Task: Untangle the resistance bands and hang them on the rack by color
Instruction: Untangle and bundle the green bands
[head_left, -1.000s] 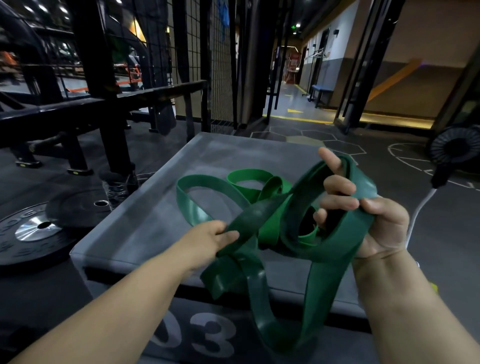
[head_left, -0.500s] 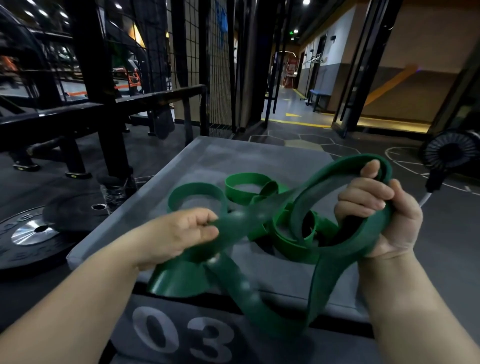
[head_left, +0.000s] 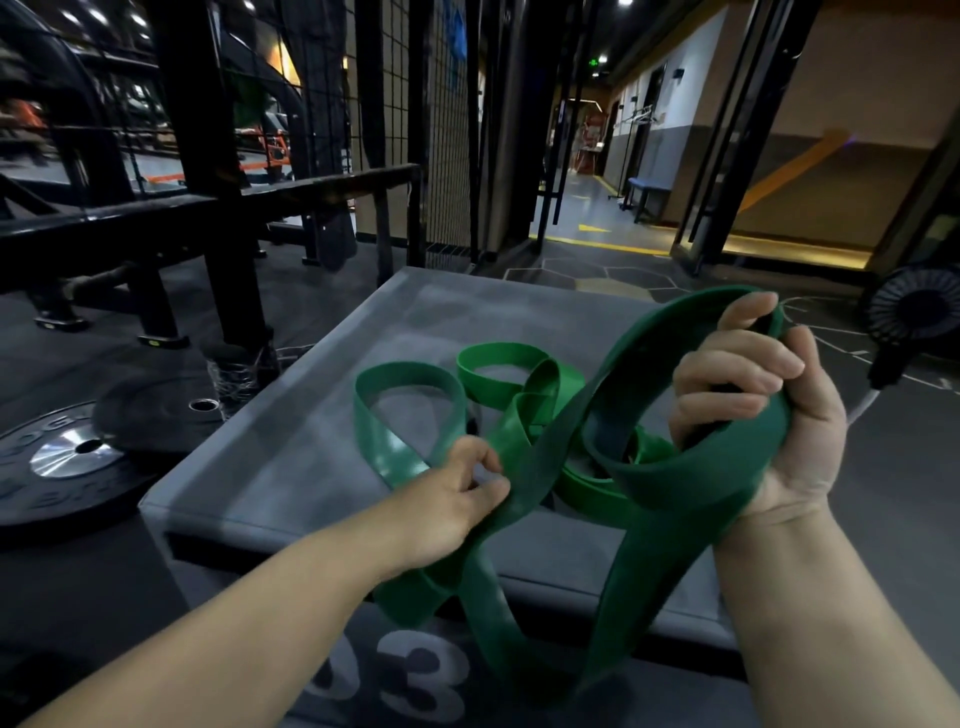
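The grey padded box (head_left: 291, 452) carries the tangle. The chief risk, as I judge it, is that hauling on the wide dark green band (head_left: 654, 571) drags the whole pile toward the near edge at 6 o'clock. A long loop of that band already hangs over the side there, and the rest could slide off onto the floor. A second risk is that pulling the dark band cinches it round the mid-green band (head_left: 387, 441) and the bright green band (head_left: 498, 354). The strands cross near the middle of the box, and I cannot tell which passes under which. A stretched band might also snap out of a loose pinch. The dark band arches up from the crossing to the right hand (head_left: 753, 405), which is clenched round it at 3 o'clock of the pile; from there the band wraps behind the palm and falls toward 6 o'clock. The left hand (head_left: 452, 499) pinches the same band between thumb and fingers at the crossing. The two lighter bands lie on the box at its 11 and 1 o'clock.
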